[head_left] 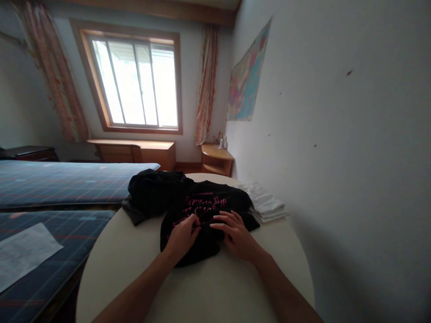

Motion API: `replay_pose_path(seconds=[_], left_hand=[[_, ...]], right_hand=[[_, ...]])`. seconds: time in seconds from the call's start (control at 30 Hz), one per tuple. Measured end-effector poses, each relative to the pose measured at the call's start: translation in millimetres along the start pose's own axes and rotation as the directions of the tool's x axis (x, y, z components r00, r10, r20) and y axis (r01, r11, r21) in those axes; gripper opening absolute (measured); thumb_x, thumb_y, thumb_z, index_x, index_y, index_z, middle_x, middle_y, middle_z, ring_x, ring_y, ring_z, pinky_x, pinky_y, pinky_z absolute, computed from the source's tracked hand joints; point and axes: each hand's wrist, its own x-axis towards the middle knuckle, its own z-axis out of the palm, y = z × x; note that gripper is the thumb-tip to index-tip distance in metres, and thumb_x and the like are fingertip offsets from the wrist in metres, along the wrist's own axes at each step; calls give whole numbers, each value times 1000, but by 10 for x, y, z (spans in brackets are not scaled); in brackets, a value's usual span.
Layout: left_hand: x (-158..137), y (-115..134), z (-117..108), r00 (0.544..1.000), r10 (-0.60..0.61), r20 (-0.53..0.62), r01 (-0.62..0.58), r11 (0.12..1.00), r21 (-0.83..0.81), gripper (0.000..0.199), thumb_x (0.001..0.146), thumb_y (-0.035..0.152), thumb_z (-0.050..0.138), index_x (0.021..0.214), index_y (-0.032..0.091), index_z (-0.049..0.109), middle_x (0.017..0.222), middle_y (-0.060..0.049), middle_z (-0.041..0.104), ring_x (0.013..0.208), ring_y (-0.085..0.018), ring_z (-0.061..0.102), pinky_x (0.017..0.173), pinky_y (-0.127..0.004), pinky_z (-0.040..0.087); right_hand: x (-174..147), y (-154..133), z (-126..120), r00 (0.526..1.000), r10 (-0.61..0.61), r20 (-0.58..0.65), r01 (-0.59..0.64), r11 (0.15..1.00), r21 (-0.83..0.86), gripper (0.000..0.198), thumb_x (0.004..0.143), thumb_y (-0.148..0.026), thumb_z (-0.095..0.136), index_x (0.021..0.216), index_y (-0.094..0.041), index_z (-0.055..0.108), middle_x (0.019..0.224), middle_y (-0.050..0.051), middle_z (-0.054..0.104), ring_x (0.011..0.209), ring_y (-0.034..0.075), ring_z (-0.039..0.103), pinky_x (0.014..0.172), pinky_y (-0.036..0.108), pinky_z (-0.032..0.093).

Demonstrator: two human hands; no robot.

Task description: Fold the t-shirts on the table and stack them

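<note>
A black T-shirt [229, 194] with pink lettering lies spread and rumpled on the round cream table [222, 289]. My left hand [183, 234] is closed at the shirt's near side, its thumb and fingers pinching the black cloth. Beside it on the right, my right hand [235, 233] rests on the same shirt with its fingers stretched out and apart; the thumb is partly hidden under the palm. Touching the T-shirt at the back left is a bunched heap of dark clothing [155, 190]. White folded cloth [264, 202] lies behind the shirt's right side.
Two mattresses with blue plaid covers [67, 179] are left of the table, and a paper sheet [28, 249] lies on the nearer one. A white wall [353, 188] runs close along the right. Farther back are a wooden desk [161, 152] and a corner shelf [217, 154].
</note>
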Motion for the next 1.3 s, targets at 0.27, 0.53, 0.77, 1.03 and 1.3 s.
replay_pose_path(seconds=[0.27,0.53,0.77,1.03,1.3], left_hand=[[3,-54,30,991,95,98,-101,994,51,16,79,8,51,83,23,57,83,0,65,78,-16,61,69,-25,41],[-160,311,-108,945,320,67,-325,942,89,37,74,40,75,102,25,56,104,-3,66,96,-24,62,86,-36,47],[-121,278,21,932,362,-31,-359,930,79,15,93,28,56,107,26,62,105,-3,69,96,-19,65,86,-32,49],[-50,209,-76,989,-36,-147,28,998,-56,27,97,41,44,92,23,64,84,-3,73,79,-21,70,70,-28,46],[-110,232,-62,982,126,-142,-127,992,2,27,97,42,47,91,23,65,83,-1,74,78,-19,70,70,-26,46]], right_hand=[[-6,-6,169,995,-72,65,77,993,-87,40,77,-19,70,111,-40,69,150,-3,44,141,27,32,117,54,10],[37,83,215,971,229,63,-236,960,149,14,84,-19,61,95,-26,66,123,2,67,135,22,42,115,49,16],[64,29,175,940,336,57,-335,881,334,14,92,-30,52,85,-24,63,102,2,72,129,23,49,114,51,14],[41,-34,94,971,237,30,-238,947,218,39,89,-38,61,126,-28,56,131,7,62,130,23,49,115,50,13],[99,-159,163,977,201,-72,-182,959,216,9,91,-30,61,97,-23,62,100,4,72,112,21,62,114,52,18]])
